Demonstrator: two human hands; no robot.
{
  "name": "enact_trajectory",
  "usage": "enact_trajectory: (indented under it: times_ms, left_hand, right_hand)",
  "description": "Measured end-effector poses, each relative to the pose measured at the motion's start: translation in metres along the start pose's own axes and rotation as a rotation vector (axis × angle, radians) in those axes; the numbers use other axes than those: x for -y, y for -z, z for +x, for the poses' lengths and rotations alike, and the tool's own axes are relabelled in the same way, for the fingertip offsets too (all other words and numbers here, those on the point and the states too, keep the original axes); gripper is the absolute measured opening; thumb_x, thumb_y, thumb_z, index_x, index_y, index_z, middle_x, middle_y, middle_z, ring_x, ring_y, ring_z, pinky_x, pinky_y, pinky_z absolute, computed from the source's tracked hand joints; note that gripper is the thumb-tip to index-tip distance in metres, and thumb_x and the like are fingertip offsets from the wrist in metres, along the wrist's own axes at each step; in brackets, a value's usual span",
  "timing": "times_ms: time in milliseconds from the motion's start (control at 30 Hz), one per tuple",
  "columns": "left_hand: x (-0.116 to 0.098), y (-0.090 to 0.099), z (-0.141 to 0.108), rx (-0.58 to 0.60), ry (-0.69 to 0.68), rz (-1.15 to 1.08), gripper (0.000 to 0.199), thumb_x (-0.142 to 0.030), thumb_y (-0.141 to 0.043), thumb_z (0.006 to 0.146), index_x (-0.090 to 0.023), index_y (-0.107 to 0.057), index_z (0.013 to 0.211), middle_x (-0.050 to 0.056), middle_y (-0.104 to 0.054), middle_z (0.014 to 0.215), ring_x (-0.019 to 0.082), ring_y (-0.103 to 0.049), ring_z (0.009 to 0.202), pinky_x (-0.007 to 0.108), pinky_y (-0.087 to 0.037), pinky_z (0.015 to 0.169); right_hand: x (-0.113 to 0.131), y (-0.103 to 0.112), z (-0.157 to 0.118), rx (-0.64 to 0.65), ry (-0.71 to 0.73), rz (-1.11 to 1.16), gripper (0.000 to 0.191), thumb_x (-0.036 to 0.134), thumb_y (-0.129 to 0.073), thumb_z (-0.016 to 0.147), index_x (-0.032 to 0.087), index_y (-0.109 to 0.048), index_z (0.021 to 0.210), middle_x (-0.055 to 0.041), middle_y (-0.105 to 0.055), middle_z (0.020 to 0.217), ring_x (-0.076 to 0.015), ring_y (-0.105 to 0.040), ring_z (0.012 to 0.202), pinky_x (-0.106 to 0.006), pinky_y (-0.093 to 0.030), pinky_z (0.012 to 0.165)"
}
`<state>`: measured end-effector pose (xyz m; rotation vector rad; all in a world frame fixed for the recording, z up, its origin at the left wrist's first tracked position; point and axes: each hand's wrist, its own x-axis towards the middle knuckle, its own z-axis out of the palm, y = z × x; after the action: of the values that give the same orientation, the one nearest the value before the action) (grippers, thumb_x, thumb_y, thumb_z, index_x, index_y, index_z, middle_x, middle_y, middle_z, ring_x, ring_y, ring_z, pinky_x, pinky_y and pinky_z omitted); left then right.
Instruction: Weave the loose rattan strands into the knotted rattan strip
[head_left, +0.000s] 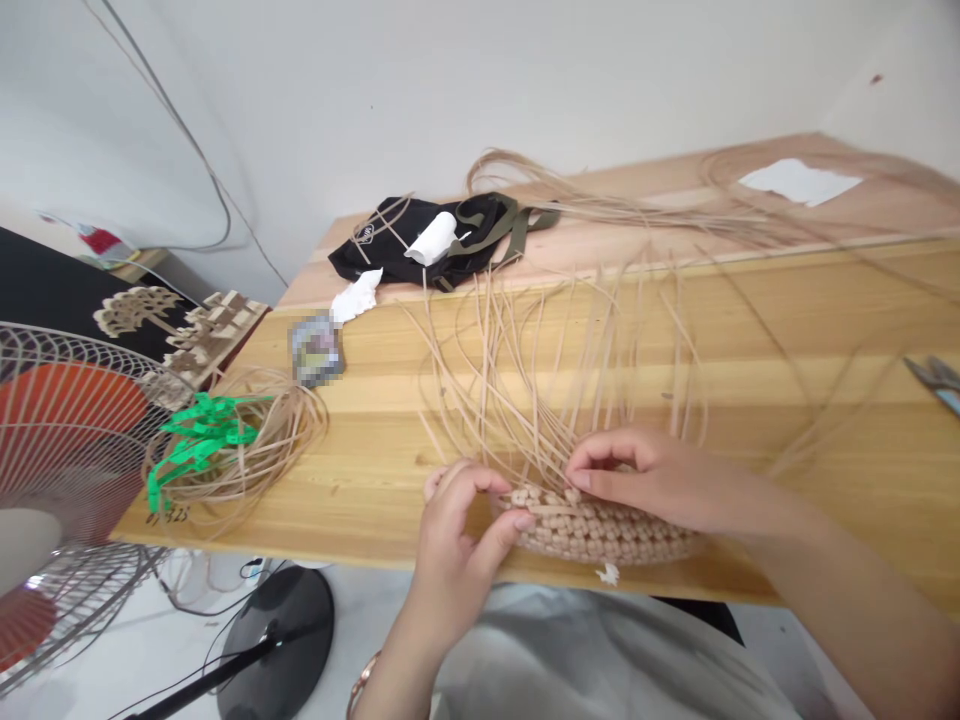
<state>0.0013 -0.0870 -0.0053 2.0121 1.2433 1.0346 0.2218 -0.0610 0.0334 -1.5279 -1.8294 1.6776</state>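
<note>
Head view. Woven piece (615, 532) lies at near edge of tabletop (360, 470); strands (536, 435) fan toward tabletop's far side. Left hand (457, 530): fingers pinch piece's left end. Right hand (660, 475): fingers closed, apparently on strands at upper rim. Judged light, springy; best held by knotted body, strands may kink.

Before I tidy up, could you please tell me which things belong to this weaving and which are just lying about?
Apparently in the job:
woven piece
splayed strands
coiled strands, likely spare

Seemingly just lying about:
black bag
white paper scraps
wooden tree-shaped ornament
</note>
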Motion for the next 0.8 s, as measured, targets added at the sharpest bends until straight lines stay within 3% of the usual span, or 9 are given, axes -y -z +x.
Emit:
enact_trajectory:
  times_ms: [300,533,800]
  left_hand:
    - [0.019,0.008,-0.016,0.097,-0.009,0.048,0.01,-0.024,-0.057,0.089,-0.024,-0.056,0.099,0.005,-0.058,0.1,0.022,-0.054,0.099,0.037,-0.038,0.088]
    - [-0.01,0.006,-0.028,0.13,0.049,-0.009,0.035,-0.007,-0.047,0.082,-0.024,-0.05,0.112,0.008,-0.048,0.115,0.024,-0.045,0.113,0.041,-0.039,0.094]
    - [-0.026,-0.004,-0.013,0.208,0.023,0.061,0.019,-0.011,-0.056,0.08,-0.022,-0.054,0.096,0.007,-0.053,0.105,0.026,-0.047,0.107,0.044,-0.037,0.091]
  right_hand:
    - [0.003,0.0,0.011,0.137,0.008,0.061,0.021,0.036,-0.054,0.088,0.018,-0.066,0.086,-0.0017,-0.064,0.078,-0.0145,-0.054,0.07,-0.026,-0.039,0.063]
    - [0.002,-0.002,0.017,0.227,0.049,0.014,0.025,0.039,-0.053,0.089,0.018,-0.066,0.09,-0.0008,-0.06,0.073,-0.0137,-0.051,0.065,-0.025,-0.038,0.057]
    - [-0.001,-0.004,0.017,0.272,0.135,0.049,0.012,0.025,-0.054,0.088,0.02,-0.062,0.081,0.0037,-0.052,0.066,-0.0113,-0.046,0.062,-0.022,-0.035,0.055]
